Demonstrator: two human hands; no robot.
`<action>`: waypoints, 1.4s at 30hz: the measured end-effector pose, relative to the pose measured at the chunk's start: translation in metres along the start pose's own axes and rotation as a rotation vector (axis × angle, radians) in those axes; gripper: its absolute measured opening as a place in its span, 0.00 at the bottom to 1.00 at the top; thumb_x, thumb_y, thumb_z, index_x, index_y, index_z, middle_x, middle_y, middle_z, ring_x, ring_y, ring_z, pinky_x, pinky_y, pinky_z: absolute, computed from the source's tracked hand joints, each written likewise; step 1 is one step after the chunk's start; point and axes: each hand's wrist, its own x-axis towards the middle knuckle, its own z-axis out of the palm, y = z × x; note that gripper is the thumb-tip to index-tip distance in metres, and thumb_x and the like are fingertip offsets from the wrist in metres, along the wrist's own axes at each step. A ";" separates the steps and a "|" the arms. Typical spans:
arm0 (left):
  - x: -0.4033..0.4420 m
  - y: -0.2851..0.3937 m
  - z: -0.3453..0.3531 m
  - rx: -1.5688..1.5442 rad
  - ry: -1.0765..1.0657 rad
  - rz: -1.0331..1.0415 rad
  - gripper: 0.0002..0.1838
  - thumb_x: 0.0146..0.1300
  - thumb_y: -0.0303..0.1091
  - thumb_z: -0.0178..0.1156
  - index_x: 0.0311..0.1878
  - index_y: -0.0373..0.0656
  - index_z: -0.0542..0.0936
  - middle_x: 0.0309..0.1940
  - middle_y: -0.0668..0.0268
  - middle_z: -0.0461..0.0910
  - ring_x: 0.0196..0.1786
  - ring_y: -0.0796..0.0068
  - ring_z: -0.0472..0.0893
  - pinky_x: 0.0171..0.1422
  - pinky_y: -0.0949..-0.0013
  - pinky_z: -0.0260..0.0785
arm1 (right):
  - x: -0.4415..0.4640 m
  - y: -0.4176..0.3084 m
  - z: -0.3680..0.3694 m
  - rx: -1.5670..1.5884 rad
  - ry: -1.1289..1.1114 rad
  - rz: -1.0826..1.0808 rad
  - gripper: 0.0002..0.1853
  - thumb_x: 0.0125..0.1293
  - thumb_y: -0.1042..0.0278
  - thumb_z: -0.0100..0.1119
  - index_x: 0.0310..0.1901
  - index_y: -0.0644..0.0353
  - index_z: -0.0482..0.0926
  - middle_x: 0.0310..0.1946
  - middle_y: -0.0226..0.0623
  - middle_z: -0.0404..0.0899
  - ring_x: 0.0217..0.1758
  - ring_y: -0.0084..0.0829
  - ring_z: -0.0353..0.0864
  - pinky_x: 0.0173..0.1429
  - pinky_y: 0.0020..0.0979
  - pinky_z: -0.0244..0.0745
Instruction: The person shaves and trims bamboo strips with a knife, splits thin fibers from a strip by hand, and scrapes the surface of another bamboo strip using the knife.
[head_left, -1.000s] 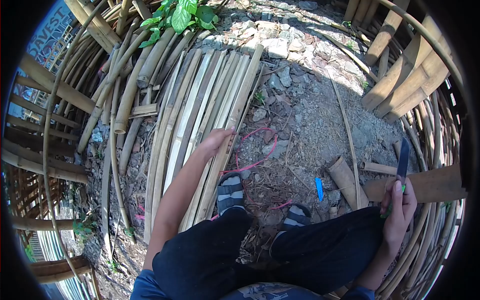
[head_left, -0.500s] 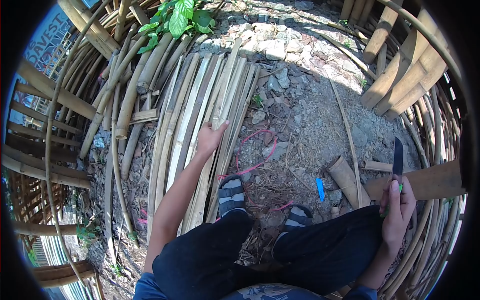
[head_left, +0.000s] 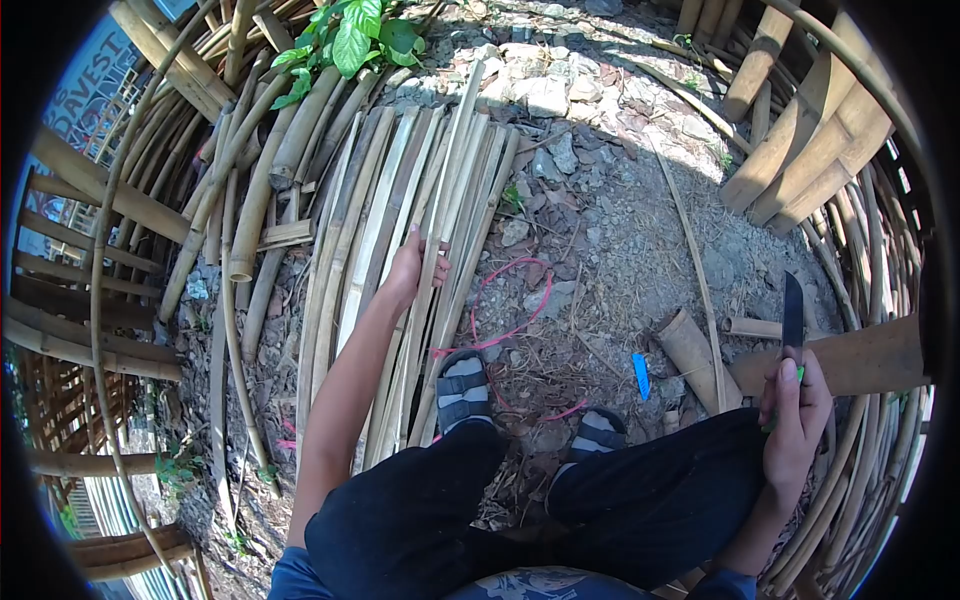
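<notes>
A row of split bamboo slats [head_left: 352, 215] lies side by side on the ground in front of me, left of centre. My left hand [head_left: 412, 268] is closed around one bamboo slat [head_left: 458, 140] on the right part of the row, thumb on one side and fingertips showing on the other. That slat's far end sticks out beyond the others. Above my right knee, my right hand [head_left: 798, 405] grips a knife [head_left: 793, 318] with a dark, broad blade pointing away from me. A bit of green shows at its handle, most of which my fingers hide.
Pink string [head_left: 513, 300] loops over the dirt beside the slats, near my sandalled foot [head_left: 463, 390]. A blue piece [head_left: 641, 378] and a short bamboo tube [head_left: 690, 352] lie right of centre. Bamboo poles [head_left: 250, 215] crowd the left; thick bamboo [head_left: 840, 140] stands at right.
My left hand has gone from resting on top of the slats to wrapping its fingers round one slat, which has shifted slightly away from me. My right hand with the knife has barely moved.
</notes>
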 end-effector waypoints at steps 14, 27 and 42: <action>-0.019 0.010 0.008 0.079 -0.013 0.199 0.15 0.77 0.38 0.54 0.48 0.32 0.75 0.37 0.57 0.80 0.38 0.63 0.86 0.44 0.63 0.83 | 0.001 0.003 -0.003 -0.023 -0.030 -0.029 0.14 0.80 0.61 0.48 0.44 0.65 0.76 0.21 0.22 0.65 0.21 0.11 0.60 0.25 0.18 0.54; -0.171 0.379 0.070 0.274 0.273 1.005 0.17 0.78 0.40 0.52 0.55 0.35 0.76 0.39 0.57 0.82 0.34 0.68 0.84 0.37 0.67 0.82 | 0.003 0.003 -0.008 0.015 -0.080 -0.103 0.14 0.79 0.63 0.50 0.42 0.67 0.77 0.20 0.22 0.66 0.20 0.10 0.59 0.25 0.19 0.56; -0.187 0.444 0.138 0.124 0.330 1.122 0.13 0.77 0.39 0.51 0.47 0.37 0.76 0.32 0.61 0.81 0.27 0.75 0.81 0.28 0.72 0.74 | 0.007 -0.009 -0.004 0.060 0.035 -0.102 0.15 0.75 0.63 0.58 0.40 0.70 0.80 0.20 0.19 0.64 0.23 0.11 0.61 0.28 0.21 0.57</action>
